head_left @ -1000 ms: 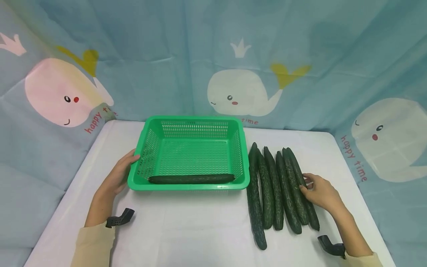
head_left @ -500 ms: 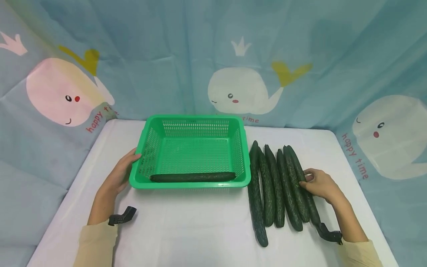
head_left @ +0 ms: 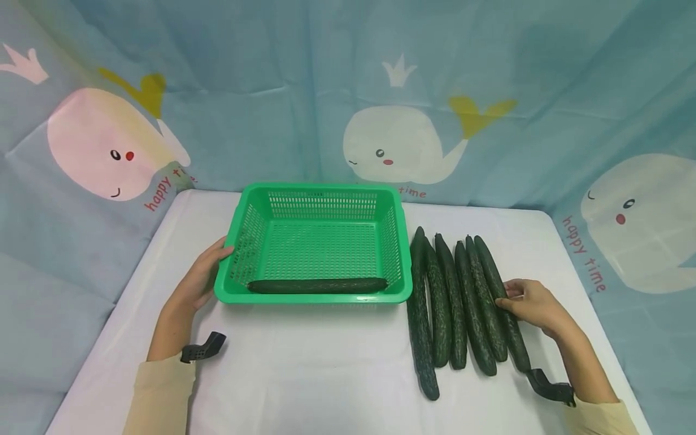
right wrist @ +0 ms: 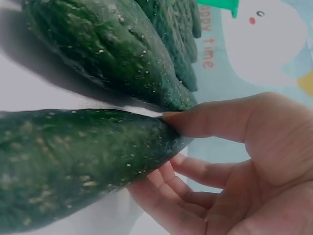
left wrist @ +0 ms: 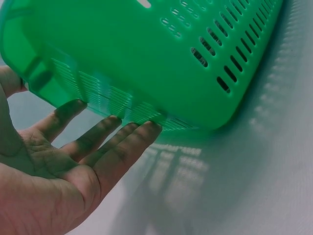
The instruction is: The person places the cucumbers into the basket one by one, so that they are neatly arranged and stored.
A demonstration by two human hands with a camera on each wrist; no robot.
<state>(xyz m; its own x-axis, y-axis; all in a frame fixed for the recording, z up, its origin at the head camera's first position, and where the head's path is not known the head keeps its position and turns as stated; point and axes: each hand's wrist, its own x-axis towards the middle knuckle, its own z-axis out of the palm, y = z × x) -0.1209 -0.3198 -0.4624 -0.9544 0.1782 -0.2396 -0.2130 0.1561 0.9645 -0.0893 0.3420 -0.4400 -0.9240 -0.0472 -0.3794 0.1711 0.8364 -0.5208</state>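
A green plastic basket (head_left: 312,299) with slotted walls stands at the back of the table, one cucumber (head_left: 318,286) lying along its near side. My left hand (head_left: 200,277) holds the basket's left side, thumb at the rim; in the left wrist view its fingertips (left wrist: 149,128) press against the outer wall. To the right of the basket, several dark green cucumbers (head_left: 441,314) lie side by side, pointing away from me. My right hand (head_left: 535,307) pinches the rightmost cucumber (right wrist: 83,166) between thumb and fingers, and a narrow gap parts it from its neighbour.
A white cloth (head_left: 304,368) covers the table. Behind it hangs a blue curtain (head_left: 261,133) printed with whales, which also lines both sides. Each wrist wears a black camera mount, such as the left mount (head_left: 203,347).
The rightmost cucumber has shifted slightly right, away from its neighbour, along with my right hand. My left hand keeps its place on the basket. The head view has shifted a little.
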